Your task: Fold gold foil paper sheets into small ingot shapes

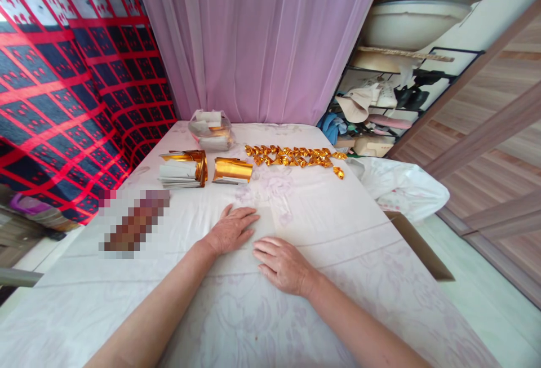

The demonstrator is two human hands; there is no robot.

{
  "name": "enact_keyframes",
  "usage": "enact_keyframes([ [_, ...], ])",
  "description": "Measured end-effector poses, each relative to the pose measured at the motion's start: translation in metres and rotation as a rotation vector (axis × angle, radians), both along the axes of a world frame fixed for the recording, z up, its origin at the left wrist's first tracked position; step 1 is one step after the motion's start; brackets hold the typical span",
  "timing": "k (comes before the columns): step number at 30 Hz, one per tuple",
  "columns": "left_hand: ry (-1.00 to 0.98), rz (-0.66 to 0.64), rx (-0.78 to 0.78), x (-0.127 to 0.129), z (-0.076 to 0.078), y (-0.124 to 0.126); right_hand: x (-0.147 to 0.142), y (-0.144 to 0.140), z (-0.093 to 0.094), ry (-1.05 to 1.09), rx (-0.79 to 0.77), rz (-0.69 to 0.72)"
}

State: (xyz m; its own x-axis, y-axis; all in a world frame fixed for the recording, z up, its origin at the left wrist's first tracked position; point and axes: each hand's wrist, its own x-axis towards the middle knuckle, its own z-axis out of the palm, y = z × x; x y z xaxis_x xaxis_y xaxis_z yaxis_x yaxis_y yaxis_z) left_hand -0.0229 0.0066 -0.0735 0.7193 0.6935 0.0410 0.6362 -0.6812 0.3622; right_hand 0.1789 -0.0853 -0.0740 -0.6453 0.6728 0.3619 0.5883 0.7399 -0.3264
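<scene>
My left hand [232, 229] lies flat with its fingers stretched out. Under its fingertips is a pale, thin sheet [266, 221], apparently paper, hard to tell from the cloth. My right hand [285, 264] rests palm down at the sheet's near right side, fingers extended towards the left hand. Beyond them sits a small stack of gold foil paper [233, 169]. To its left is a bigger, curled stack of foil paper [180, 175] with white backs showing. Folded gold foil pieces [287, 156] stand in rows at the far right, one slightly apart.
A clear plastic bag [211, 131] of papers stands at the back of the cloth-covered table [338, 300]. A blurred-out item [135, 224] lies at the left. Beyond the right edge are a white plastic bag [401, 187], a cardboard box [420, 247] and a loaded rack [380, 97].
</scene>
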Motion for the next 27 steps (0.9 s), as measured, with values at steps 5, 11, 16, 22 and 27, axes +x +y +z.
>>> enact_keyframes([
  [5, -0.017, -0.008, 0.02, -0.001, 0.0, 0.0, 0.013, -0.004, -0.002, 0.027, -0.047, 0.047],
  [11, -0.074, 0.02, 0.04, 0.0, 0.001, -0.006, 0.029, 0.005, -0.004, 0.03, -0.09, -0.162],
  [16, -0.076, 0.021, 0.124, 0.005, 0.008, -0.015, 0.032, 0.003, -0.005, 0.024, -0.123, -0.139],
  [22, -0.058, -0.037, 0.097, -0.003, 0.014, -0.029, 0.03, 0.002, -0.009, 0.044, -0.078, -0.141],
  [27, -0.065, -0.078, 0.049, -0.018, 0.008, -0.042, 0.028, 0.002, -0.007, 0.059, -0.067, -0.156],
])
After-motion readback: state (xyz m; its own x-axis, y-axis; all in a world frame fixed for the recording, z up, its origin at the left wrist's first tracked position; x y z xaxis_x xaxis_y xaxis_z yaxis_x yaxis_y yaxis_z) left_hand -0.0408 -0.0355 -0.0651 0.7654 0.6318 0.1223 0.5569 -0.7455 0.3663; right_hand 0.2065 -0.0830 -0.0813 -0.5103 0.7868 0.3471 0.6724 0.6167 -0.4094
